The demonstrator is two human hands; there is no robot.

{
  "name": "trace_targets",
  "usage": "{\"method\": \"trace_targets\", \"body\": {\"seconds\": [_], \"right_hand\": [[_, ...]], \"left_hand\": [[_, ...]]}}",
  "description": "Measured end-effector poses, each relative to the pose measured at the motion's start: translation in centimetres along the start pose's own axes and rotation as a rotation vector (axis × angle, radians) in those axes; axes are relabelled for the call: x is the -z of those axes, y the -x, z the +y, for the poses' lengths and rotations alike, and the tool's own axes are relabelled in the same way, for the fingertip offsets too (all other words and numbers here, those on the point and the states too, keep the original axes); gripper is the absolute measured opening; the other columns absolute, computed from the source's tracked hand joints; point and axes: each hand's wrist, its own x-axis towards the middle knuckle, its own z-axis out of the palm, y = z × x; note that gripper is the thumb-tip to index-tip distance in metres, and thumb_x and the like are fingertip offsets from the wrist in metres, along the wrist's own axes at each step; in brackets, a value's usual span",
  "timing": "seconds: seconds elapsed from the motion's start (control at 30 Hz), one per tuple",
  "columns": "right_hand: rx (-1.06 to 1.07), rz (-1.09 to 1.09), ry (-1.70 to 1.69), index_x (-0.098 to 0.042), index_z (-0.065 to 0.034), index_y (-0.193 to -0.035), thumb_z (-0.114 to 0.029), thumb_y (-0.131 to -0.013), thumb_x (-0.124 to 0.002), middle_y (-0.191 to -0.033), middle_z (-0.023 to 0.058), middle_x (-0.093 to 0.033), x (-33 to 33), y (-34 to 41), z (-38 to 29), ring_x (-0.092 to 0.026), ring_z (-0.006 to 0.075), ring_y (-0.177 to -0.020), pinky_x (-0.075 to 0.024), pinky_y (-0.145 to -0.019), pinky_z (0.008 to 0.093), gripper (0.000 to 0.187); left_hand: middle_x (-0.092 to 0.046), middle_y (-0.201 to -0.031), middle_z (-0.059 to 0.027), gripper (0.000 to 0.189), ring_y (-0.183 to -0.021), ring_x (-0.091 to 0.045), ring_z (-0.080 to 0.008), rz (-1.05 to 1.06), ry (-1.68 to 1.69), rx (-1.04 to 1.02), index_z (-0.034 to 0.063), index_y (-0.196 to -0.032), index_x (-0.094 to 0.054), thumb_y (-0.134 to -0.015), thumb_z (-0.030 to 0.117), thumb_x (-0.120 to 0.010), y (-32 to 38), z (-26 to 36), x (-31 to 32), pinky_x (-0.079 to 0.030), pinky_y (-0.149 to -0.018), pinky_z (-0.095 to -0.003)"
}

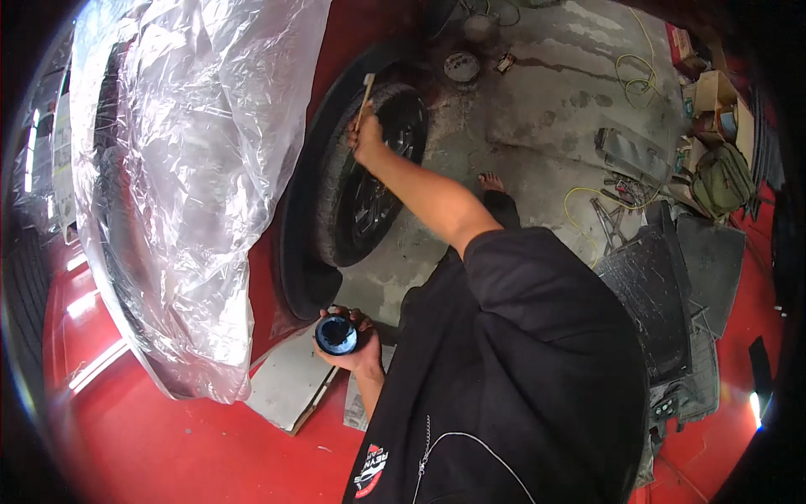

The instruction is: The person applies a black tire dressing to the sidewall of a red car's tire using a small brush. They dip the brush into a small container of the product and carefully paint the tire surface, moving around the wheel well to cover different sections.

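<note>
My right hand [365,133] grips a slim stick-like tool with a pale handle [366,101], probably a small brush, with its whitish tip upward in the picture. That tip lies over the black wheel-arch trim [296,252] of a red vehicle; whether it touches cannot be told. Under my right hand and forearm is a wheel with a dirty tyre [330,214] and black rim [378,208]. Lower down, my left hand [362,353] holds a small round container [336,334], blue inside with dark matter in it. Crinkled clear plastic sheeting [189,157] hangs over the vehicle's side.
A pale flat panel or box [293,378] lies below the container. A round tub [461,67] stands on the concrete beyond the wheel. At right are a yellow hose [567,208], metal parts [607,220], black panels [648,302], a green bag [724,179] and cardboard boxes [715,91].
</note>
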Motion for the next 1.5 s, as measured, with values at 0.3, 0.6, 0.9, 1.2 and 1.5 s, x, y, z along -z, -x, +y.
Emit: {"method": "trace_targets", "body": {"seconds": [0.3,0.6,0.9,1.2,1.5], "right_hand": [[0.198,0.032,0.331,-0.048,-0.0117,-0.065,-0.061,-0.094,-0.051,-0.055,0.0028,-0.046,-0.2,1.7,-2.5,-0.036,0.0122,-0.039,-0.0255,-0.037,0.0267,0.057],[0.168,0.011,0.373,-0.051,-0.0103,-0.064,-0.06,-0.091,-0.057,-0.054,0.0034,-0.05,0.1,0.9,-3.9,-0.039,0.0124,-0.038,-0.0265,-0.036,0.0272,0.057],[0.094,0.002,0.388,-0.049,-0.0094,-0.067,-0.059,-0.094,-0.053,-0.054,0.0028,-0.047,-0.2,0.7,-4.1,-0.038,0.0121,-0.037,-0.0268,-0.036,0.0284,0.056],[0.072,-0.014,0.462,-0.044,-0.0134,-0.064,-0.056,-0.097,-0.051,-0.054,0.0004,-0.044,-1.0,2.5,-4.8,-0.039,0.013,-0.043,-0.0289,-0.042,0.0303,0.054],[-0.089,-0.047,0.549,-0.05,-0.0126,-0.072,-0.064,-0.091,-0.053,-0.06,0.0021,-0.05,2.6,6.4,-2.9,-0.035,0.0093,-0.04,-0.0252,-0.036,0.0262,0.055]], "left_hand": [[-0.061,-0.102,-0.0034,0.051,-0.079,-0.05,-0.0217,-0.029,0.048,0.048,0.0217,-0.121,-0.062,-0.084,0.057,-0.053,-0.7,-0.5,-1.1,-0.04,-0.058,-0.0304],[-0.061,-0.102,-0.0028,0.053,-0.081,-0.052,-0.0221,-0.101,0.028,0.08,0.0228,-0.12,-0.063,-0.082,0.059,-0.054,-1.5,-1.4,-1.6,-0.041,-0.06,-0.0314],[-0.062,-0.104,-0.0028,0.054,-0.082,-0.053,-0.0229,-0.122,0.047,0.105,0.0235,-0.121,-0.062,-0.081,0.059,-0.054,-1.8,-2.0,-2.6,-0.041,-0.061,-0.0329],[-0.063,-0.102,-0.0025,0.051,-0.08,-0.054,-0.0212,-0.109,0.076,0.097,0.0243,-0.119,-0.064,-0.08,0.056,-0.057,-1.3,-3.5,-2.7,-0.042,-0.058,-0.0299],[-0.061,-0.103,-0.004,0.052,-0.083,-0.054,-0.0219,-0.11,0.098,0.089,0.0228,-0.122,-0.062,-0.084,0.057,-0.053,-0.1,-4.6,-3.2,-0.043,-0.061,-0.0317]]}}
